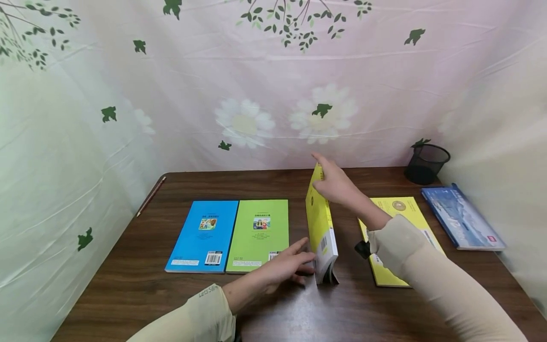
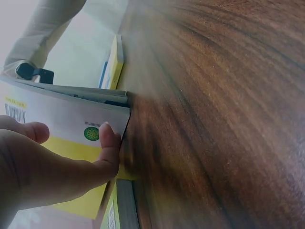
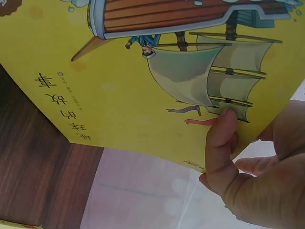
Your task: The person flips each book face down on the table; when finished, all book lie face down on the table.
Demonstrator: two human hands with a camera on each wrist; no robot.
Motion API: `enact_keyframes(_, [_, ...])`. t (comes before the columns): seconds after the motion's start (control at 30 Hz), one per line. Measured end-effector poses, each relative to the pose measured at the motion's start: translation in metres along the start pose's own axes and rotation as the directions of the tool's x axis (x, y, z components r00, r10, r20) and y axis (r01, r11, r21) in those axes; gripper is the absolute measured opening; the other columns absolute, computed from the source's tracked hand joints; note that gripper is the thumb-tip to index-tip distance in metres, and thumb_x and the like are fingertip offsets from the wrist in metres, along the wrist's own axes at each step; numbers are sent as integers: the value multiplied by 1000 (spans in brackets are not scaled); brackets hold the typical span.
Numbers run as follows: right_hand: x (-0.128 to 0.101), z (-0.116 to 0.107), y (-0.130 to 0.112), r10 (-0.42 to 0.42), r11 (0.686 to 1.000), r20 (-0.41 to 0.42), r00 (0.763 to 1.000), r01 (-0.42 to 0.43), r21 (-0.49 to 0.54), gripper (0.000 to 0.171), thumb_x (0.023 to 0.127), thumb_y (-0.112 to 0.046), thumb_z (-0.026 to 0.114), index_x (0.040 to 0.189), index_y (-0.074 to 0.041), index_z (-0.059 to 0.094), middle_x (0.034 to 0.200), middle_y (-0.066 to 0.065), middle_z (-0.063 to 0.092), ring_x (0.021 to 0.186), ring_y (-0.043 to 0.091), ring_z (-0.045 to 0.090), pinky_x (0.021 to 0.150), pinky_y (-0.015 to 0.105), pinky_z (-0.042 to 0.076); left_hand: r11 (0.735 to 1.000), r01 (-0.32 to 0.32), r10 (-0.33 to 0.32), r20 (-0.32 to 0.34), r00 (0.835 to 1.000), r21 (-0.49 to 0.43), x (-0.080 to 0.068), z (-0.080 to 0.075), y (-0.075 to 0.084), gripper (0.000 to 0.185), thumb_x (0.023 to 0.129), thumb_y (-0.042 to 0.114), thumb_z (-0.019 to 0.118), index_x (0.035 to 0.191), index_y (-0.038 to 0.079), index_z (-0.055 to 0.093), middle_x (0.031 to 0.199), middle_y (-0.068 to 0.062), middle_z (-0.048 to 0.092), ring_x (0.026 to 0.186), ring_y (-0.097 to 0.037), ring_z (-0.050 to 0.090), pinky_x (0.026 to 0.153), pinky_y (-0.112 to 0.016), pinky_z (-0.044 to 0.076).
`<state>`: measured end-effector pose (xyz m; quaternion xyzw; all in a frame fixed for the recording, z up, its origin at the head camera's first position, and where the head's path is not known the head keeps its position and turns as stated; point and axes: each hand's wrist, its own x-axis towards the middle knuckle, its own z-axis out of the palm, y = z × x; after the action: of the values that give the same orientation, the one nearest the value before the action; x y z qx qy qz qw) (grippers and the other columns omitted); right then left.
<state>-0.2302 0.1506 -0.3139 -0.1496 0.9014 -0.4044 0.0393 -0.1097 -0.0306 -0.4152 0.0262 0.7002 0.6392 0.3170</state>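
A yellow book stands on its long edge near the middle of the brown table, its spine up. My right hand pinches its far top corner; in the right wrist view the thumb lies on the front cover, which shows a sailing ship. My left hand reaches to the book's near end with fairly straight fingers. The left wrist view shows its thumb pressed against the back cover, close to the barcode. The pages at the near end fan slightly apart.
A blue book and a green book lie flat side by side to the left. Another yellow book lies under my right forearm, with a blue picture book beyond it. A black mesh cup stands at back right. A pencil lies at the left edge.
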Motion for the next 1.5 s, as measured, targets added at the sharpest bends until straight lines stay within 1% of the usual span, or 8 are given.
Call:
enact_keyframes(0.2, [-8,-5,2,-2,996,-31,1000,4,87,77,93,-2,45,162,-19,14,165,17,21,45,16,35,43,26,36,1000,21,-21,2,1000,-6,0,0,1,76,103,35,54,162,11,13,164,-20,24,111,-20,67,70,-27,55])
enact_keyframes(0.3, [-11,-10,2,-1,995,-53,999,6,103,78,93,-3,45,162,-19,13,164,19,23,84,28,62,44,27,36,1000,25,-25,-1,1000,-18,0,1,1,76,103,34,54,162,11,12,162,-22,28,113,-21,65,71,-29,57])
enact_keyframes(0.43, [-12,-18,1,6,986,-70,998,6,167,81,93,-1,45,162,-22,10,165,17,19,135,37,46,49,26,41,999,18,-18,-18,1000,-33,2,3,-1,71,103,34,53,161,11,18,152,-21,44,111,-24,64,74,-35,58])
enact_keyframes(0.57, [-13,-25,0,8,964,-54,999,6,267,84,92,2,44,162,-25,8,166,17,15,118,39,58,55,26,49,998,-9,7,-36,999,-59,4,5,-2,64,105,33,48,160,10,23,143,-18,53,108,-25,62,79,-41,59])
enact_keyframes(0.83, [-13,-35,4,28,932,-16,999,-20,361,87,92,2,45,162,-27,4,167,15,11,115,38,60,70,27,55,992,-27,26,-13,1000,-124,5,4,-3,63,107,30,43,160,8,19,142,-23,53,108,-29,66,85,-45,59])
enact_keyframes(1.17, [-14,-46,6,62,871,-10,998,-49,489,87,93,2,47,162,-30,3,168,11,10,116,35,60,73,27,57,984,-25,26,7,1000,-174,5,3,-4,41,108,31,43,141,7,48,115,-15,67,97,-29,73,78,-42,62])
enact_keyframes(1.33, [-14,-47,12,56,841,-14,998,-39,539,86,94,4,46,162,-29,4,167,12,11,119,33,58,73,25,56,982,-35,34,-8,999,-184,5,5,-4,38,107,30,43,135,5,52,119,-15,63,94,-24,70,79,-43,62])
enact_keyframes(1.5, [-14,-47,10,61,829,-15,998,-43,557,86,95,3,46,162,-30,4,167,10,11,120,33,58,73,25,57,965,-33,47,50,998,-259,6,9,-4,45,107,35,40,141,6,49,125,-18,62,103,-30,69,86,-51,59])
